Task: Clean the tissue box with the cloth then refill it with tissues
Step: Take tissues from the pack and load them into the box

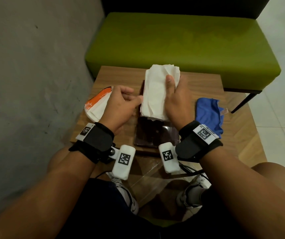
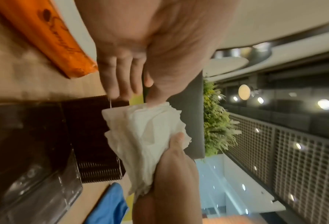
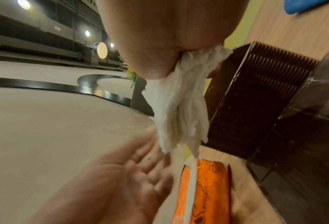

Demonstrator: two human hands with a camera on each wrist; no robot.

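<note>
Nearest, on the front edge of the wooden bench (image 1: 205,94), lies the clear smoky lid (image 1: 157,135) of the tissue box, flat and glossy. Just beyond it stands the open tissue box (image 3: 255,97), dark brown with ribbed sides, its long axis running away from the person. Directly above the box the right hand (image 1: 178,100) clasps a thick stack of white tissues (image 1: 157,94), thumb on top and the fingers hidden underneath. The stack is soft, crumpled at the edges, and lined up lengthwise with the box, so the coming move is likely a straight lowering in. The left hand (image 1: 121,102) holds nothing, its relaxed fingers (image 2: 121,78) reaching toward the stack's near left edge; whether they touch it is unclear. Left lies the orange-and-white tissue packet (image 1: 97,104), right the limp blue cloth (image 1: 209,112). Beyond the bench stands a green upholstered seat (image 1: 181,47).
</note>
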